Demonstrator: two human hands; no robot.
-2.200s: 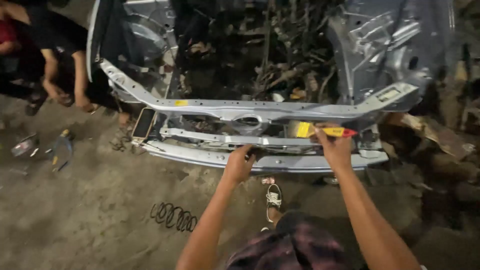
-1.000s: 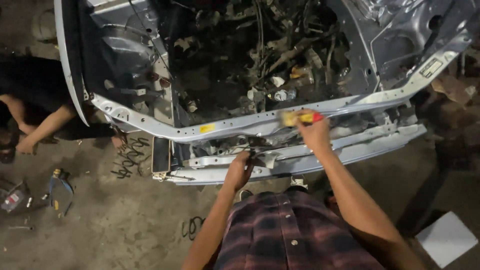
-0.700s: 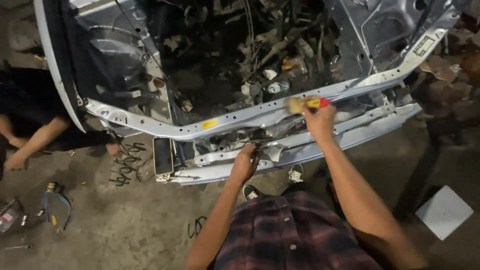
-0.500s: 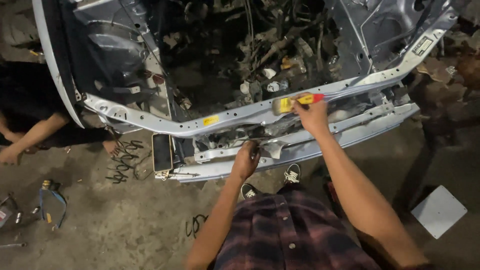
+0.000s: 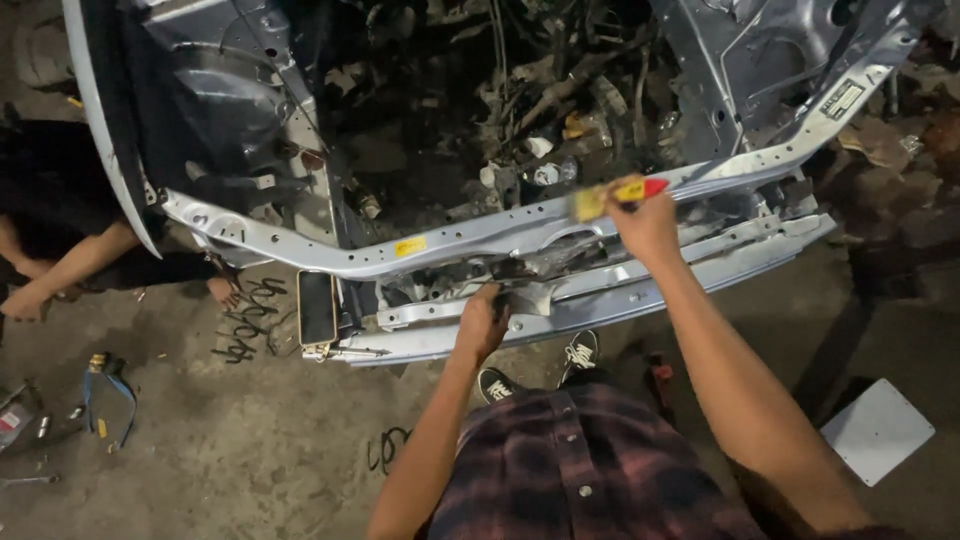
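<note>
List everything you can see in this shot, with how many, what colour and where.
Stripped silver car front frame: one, silver-grey, across the top and middle.
Yellow and red hand tool: one, on the upper crossbar, in the right hand.
Dark metal part: one, at the lower crossbar, in the left hand.
Black coil springs: a few, on the concrete floor left of centre.
Flat white panel: one, floor at right.
Blue-handled tool: one, floor at far left.
Another person's arm: one, left edge.
Black sneakers: two, below the frame.
Left hand: gripping the dark part.
Right hand: gripping the tool.
</note>
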